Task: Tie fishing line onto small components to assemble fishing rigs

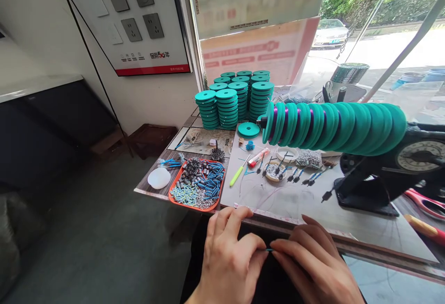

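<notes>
My left hand [231,255] is at the table's front edge, thumb and index finger pinched on one end of a thin blue piece [269,250]. The other end of this piece sits between the thumb and fingertips of my right hand [309,257]. Most of the piece is hidden by my fingers. Beyond my left hand, an orange tray [170,198] holds blue striped tubes, dark metal parts and pale green pieces. A green-handled tool [237,175] lies on the grey board [278,204], near a round dish [266,177] of small silvery beads.
Stacks of teal discs [227,109] stand at the back. On the right, a black winding machine [365,193] carries a row of teal spools [333,125] above the board. Red-handled scissors [426,203] lie at the far right. A white round lid [159,178] is left of the tray.
</notes>
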`<state>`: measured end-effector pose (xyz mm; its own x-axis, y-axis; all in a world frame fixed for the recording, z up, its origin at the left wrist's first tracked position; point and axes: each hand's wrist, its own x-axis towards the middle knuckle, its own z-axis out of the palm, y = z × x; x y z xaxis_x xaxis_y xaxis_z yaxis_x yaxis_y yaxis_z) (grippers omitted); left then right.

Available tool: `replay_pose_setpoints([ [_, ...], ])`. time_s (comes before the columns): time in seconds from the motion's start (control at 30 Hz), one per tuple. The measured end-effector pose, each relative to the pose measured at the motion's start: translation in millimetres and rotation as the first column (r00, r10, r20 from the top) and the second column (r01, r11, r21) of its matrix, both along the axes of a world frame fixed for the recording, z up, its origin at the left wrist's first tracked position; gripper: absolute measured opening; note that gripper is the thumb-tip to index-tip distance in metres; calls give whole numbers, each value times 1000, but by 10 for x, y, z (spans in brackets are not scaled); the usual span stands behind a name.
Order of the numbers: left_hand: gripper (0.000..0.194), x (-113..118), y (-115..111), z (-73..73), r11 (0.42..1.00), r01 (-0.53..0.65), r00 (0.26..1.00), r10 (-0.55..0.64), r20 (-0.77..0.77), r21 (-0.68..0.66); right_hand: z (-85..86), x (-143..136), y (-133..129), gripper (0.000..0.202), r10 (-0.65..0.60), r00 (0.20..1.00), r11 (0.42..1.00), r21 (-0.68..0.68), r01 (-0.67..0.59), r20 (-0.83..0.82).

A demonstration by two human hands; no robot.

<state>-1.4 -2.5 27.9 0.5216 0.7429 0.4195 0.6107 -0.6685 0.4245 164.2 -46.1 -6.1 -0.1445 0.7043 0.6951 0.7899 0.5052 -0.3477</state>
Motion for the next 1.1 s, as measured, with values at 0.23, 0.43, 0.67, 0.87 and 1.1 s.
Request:
replay_pose_setpoints([
  [0.23, 16, -23, 9, -27, 999, -40, 997, 41, 72, -9, 7, 19, 3, 12, -7, 1000, 1000, -8, 7, 8],
  [0.43, 22, -50, 13, -55, 997, -69, 993, 71, 91, -19, 10, 21, 0, 13, 4, 1000, 1000, -29, -4, 8],
  [0.67, 17, -26, 9, -29, 999, -40, 996, 38, 85, 20, 9, -2, 12, 15, -13, 1000, 1000, 0, 13, 10],
  [0.87, 13, -58, 13, -36, 1000, -22, 1000, 23, -1, 15, -6, 6, 3, 13, -35, 999, 999, -12, 36, 6],
  [1.1, 17, -52, -24, -136, 993, -24, 998, 30, 51, -116, -28, -15, 2, 14, -41, 999, 999, -20, 41, -13],
])
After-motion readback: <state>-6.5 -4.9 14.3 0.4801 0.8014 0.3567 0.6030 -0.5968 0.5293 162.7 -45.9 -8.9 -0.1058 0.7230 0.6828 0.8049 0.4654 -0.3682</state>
